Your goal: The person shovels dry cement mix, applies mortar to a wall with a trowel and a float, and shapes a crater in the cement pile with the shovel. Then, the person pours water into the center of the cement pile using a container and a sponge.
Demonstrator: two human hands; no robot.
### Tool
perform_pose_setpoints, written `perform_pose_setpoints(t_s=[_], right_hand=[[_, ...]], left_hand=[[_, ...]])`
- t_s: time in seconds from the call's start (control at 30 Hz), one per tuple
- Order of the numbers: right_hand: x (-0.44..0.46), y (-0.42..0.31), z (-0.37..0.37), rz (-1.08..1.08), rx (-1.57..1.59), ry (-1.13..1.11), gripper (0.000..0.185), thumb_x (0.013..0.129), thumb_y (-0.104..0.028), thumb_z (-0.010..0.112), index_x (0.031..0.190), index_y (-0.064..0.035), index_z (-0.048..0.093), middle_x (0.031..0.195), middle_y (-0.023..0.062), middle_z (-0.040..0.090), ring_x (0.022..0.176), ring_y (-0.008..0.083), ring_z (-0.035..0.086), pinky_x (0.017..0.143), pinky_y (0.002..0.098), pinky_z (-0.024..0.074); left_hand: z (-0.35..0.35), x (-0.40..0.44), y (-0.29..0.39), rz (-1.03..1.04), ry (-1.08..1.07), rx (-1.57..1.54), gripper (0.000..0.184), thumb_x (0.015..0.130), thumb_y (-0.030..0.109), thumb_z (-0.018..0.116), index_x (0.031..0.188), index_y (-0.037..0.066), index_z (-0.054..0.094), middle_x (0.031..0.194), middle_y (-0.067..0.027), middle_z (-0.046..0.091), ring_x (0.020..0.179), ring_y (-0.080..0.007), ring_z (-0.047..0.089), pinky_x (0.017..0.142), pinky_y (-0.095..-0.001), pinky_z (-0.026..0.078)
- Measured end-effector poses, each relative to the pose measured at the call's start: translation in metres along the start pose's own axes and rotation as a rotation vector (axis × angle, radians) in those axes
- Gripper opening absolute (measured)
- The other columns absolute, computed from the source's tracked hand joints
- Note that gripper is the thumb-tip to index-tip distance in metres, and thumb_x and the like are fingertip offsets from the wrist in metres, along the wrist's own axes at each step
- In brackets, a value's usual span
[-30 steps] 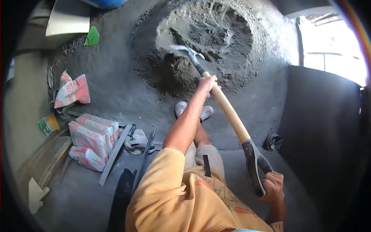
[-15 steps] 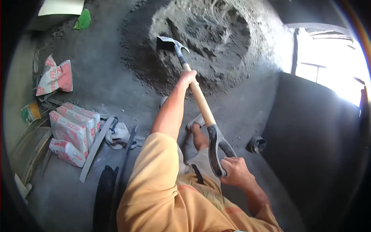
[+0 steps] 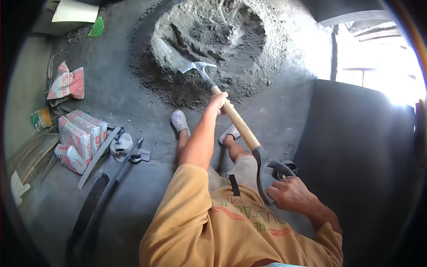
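A shovel with a wooden shaft and a dark D-shaped handle slants across my front. My left hand wraps round the shaft near its metal socket. At the other end, my right hand grips the D-handle beside my waist. The metal blade is at the near edge of a grey mound of mortar mix, which has a ring-shaped rim and a rough, hollowed middle. Part of the blade is edge-on, so I cannot tell how much mix is on it.
Several cement bags stand at the left, with a crumpled red-and-white bag beyond them. A long dark bar and a pale strip lie nearby. A dark panel rises at the right. A small black container is behind the shovel handle.
The shovel blade has turned and shifted slightly nearer, and the D-handle has moved right and down with my right hand. My left hand keeps its hold on the shaft. The view has shifted.
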State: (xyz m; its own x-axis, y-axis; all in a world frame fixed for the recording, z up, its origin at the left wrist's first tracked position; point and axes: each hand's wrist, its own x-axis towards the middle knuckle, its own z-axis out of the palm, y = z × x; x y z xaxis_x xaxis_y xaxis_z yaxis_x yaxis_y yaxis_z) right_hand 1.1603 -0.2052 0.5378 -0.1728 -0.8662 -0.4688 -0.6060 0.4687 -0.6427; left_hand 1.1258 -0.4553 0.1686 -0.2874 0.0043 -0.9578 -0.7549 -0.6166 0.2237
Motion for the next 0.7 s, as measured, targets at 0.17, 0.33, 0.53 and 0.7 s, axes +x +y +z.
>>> perform_pose_setpoints(t_s=[0.17, 0.33, 0.53, 0.7], right_hand=[[-0.077, -0.002, -0.042, -0.026, -0.155, 0.026, 0.017, 0.058, -0.016, 0.065, 0.064, -0.0137, 0.049, 0.059, 0.0009, 0.047, 0.052, 0.0194, 0.054, 0.049, 0.0343, 0.0417], [-0.102, 0.019, -0.034, -0.004, -0.167, 0.188, 0.024, 0.053, -0.020, 0.068, 0.059, -0.0139, 0.046, 0.056, -0.0002, 0.041, 0.049, 0.0182, 0.048, 0.047, 0.0332, 0.0383], [0.001, 0.027, -0.001, -0.017, -0.010, 0.360, 0.028, 0.047, -0.018, 0.072, 0.064, -0.0117, 0.051, 0.061, 0.0022, 0.047, 0.053, 0.0210, 0.052, 0.050, 0.0346, 0.0409], [0.087, 0.012, -0.002, 0.040, 0.098, 0.285, 0.028, 0.055, -0.016, 0.074, 0.075, -0.0092, 0.055, 0.068, 0.0056, 0.055, 0.063, 0.0261, 0.060, 0.059, 0.0378, 0.0480]], left_hand=[[0.073, -0.026, -0.050, 0.050, -0.065, -0.220, 0.036, 0.077, 0.018, 0.062, 0.105, -0.003, 0.049, 0.078, -0.0139, 0.059, 0.061, -0.0317, 0.065, 0.058, -0.0464, 0.056], [0.097, -0.045, -0.037, 0.196, -0.039, -0.310, 0.028, 0.076, 0.014, 0.063, 0.091, -0.006, 0.050, 0.072, -0.0137, 0.057, 0.053, -0.0289, 0.063, 0.048, -0.0424, 0.054], [0.009, -0.003, 0.051, 0.363, 0.079, -0.150, 0.025, 0.077, 0.015, 0.063, 0.087, -0.004, 0.050, 0.066, -0.0099, 0.056, 0.050, -0.0260, 0.061, 0.047, -0.0394, 0.053], [-0.044, 0.036, 0.071, 0.232, 0.149, -0.039, 0.030, 0.079, 0.017, 0.060, 0.099, -0.004, 0.048, 0.077, -0.0135, 0.058, 0.058, -0.0283, 0.064, 0.053, -0.0429, 0.055]])
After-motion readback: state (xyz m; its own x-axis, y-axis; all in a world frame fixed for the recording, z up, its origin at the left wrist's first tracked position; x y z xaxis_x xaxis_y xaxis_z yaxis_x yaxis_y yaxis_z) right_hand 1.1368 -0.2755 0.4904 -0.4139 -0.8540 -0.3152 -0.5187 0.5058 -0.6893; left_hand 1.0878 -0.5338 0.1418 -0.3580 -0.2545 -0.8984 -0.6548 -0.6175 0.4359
